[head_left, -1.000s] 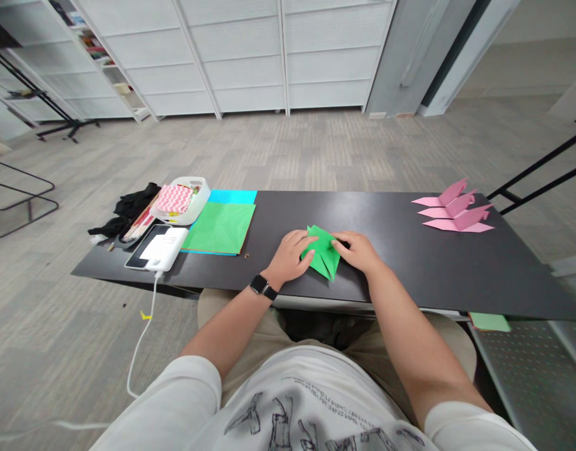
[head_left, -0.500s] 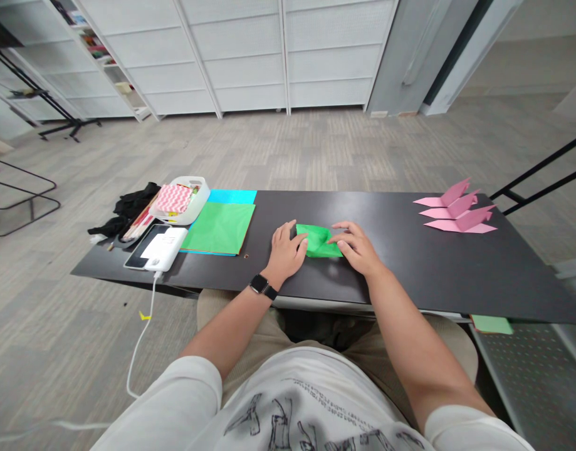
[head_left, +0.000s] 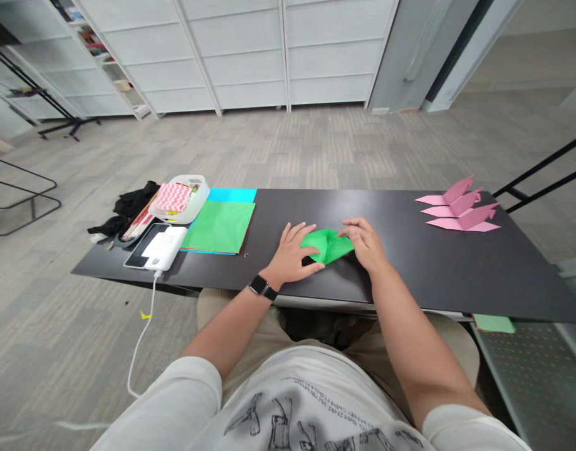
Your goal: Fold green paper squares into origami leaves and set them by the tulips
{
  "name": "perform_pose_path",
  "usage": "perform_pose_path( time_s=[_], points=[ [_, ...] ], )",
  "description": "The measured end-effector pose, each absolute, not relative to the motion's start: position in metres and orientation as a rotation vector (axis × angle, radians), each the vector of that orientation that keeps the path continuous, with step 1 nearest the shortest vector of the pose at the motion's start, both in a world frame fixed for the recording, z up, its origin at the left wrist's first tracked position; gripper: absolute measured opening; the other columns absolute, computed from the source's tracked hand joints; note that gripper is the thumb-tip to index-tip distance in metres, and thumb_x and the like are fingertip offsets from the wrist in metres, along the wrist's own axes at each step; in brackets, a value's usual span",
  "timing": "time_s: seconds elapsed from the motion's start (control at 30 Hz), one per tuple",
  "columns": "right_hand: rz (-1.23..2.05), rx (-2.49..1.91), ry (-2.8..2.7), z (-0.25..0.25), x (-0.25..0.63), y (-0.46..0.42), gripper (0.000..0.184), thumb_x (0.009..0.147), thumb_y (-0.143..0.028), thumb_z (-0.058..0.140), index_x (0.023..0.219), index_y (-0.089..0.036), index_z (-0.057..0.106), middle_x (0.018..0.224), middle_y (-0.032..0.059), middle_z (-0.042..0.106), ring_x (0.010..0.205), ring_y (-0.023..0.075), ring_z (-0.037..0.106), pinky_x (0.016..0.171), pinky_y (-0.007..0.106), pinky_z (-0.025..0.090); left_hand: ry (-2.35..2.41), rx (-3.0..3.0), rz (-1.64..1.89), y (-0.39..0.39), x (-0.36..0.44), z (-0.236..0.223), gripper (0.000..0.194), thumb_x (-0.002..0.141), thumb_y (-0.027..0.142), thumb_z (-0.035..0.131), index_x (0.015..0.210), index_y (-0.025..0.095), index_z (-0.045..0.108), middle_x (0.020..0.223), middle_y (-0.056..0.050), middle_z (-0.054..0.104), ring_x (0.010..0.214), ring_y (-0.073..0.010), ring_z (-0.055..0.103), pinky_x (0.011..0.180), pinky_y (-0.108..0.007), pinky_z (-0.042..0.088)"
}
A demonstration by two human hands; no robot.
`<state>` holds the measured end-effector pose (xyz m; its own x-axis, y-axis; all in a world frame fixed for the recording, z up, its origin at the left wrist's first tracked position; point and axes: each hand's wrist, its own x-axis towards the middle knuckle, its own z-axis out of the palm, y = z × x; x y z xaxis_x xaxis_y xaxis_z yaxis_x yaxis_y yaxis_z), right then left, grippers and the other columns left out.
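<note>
A partly folded sheet of green origami paper (head_left: 328, 245) lies on the dark table between my hands, its surface creased and bulging. My left hand (head_left: 291, 252) is spread, its fingers resting at the paper's left edge. At the opposite end, my right hand (head_left: 365, 243) pinches the paper's right corner between thumb and fingers. Three folded pink paper cranes (head_left: 464, 218) stand in a row at the right side of the table. To the left lies a stack of square paper with a green sheet (head_left: 222, 227) on top.
On the table's left end are a white basket (head_left: 200, 199) holding a pink-and-white patterned item, a phone (head_left: 146, 246), a white power bank (head_left: 167, 247) with a cable, and black cloth (head_left: 136, 200). Light green paper (head_left: 494, 323) shows below the table's right front edge.
The green paper went from a flat pointed shape to a narrower, puffed one, its right end shifting right and up. My right hand closed on that corner; my left hand spread its fingers.
</note>
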<state>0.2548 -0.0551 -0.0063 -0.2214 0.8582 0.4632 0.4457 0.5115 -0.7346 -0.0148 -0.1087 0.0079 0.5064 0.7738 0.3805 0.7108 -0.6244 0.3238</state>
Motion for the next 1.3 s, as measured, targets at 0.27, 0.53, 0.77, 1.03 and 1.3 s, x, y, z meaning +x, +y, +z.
perform_pose_path(
  time_s=[0.27,0.53,0.77,1.03,1.3],
  points=[
    [0.526,-1.012,-1.819,0.004,0.251,-0.06,0.046,0.105,-0.063,0.051,0.11,-0.029,0.081,0.122,0.0104,0.07,0.12,0.0298,0.066,0.112,0.051,0.051,1.343,2.68,0.748,-0.11,-0.01,0.007,0.037,0.09,0.063,0.077,0.102,0.029,0.084,0.167,-0.008,0.047,0.16,-0.0361,0.034,0.136,-0.068,0.007],
    [0.461,-0.996,-1.951,-0.001,0.245,-0.061,0.023,0.094,-0.046,0.073,0.108,-0.03,0.081,0.144,0.012,0.058,0.14,0.0354,0.055,0.116,0.06,0.049,1.617,2.585,0.796,-0.109,-0.008,0.006,0.028,0.094,0.054,0.077,0.093,0.027,0.083,0.155,-0.009,0.059,0.152,-0.0358,0.044,0.134,-0.071,0.016],
    [0.398,-1.018,-1.951,-0.004,0.247,-0.057,0.02,0.092,-0.039,0.075,0.109,-0.029,0.076,0.137,0.0121,0.06,0.135,0.0339,0.058,0.118,0.058,0.048,1.531,2.598,0.759,-0.108,-0.011,0.003,0.039,0.088,0.064,0.079,0.1,0.028,0.082,0.153,-0.008,0.06,0.15,-0.0351,0.046,0.135,-0.068,0.016],
    [0.424,-1.04,-1.929,-0.003,0.246,-0.057,0.044,0.096,-0.036,0.069,0.138,-0.031,0.063,0.135,0.0123,0.064,0.129,0.0326,0.062,0.111,0.055,0.053,1.397,2.691,0.696,-0.108,-0.011,0.007,0.017,0.096,0.046,0.076,0.098,0.03,0.081,0.146,-0.004,0.068,0.148,-0.0315,0.05,0.136,-0.07,0.007],
    [0.531,-1.154,-1.793,-0.02,0.253,-0.05,0.051,0.091,-0.03,0.063,0.142,-0.028,0.054,0.134,0.0127,0.068,0.126,0.0313,0.065,0.107,0.055,0.054,1.604,2.599,0.782,-0.109,-0.014,0.005,0.008,0.098,0.033,0.073,0.096,0.03,0.081,0.131,-0.004,0.074,0.141,-0.0315,0.054,0.135,-0.074,-0.001]
  ],
)
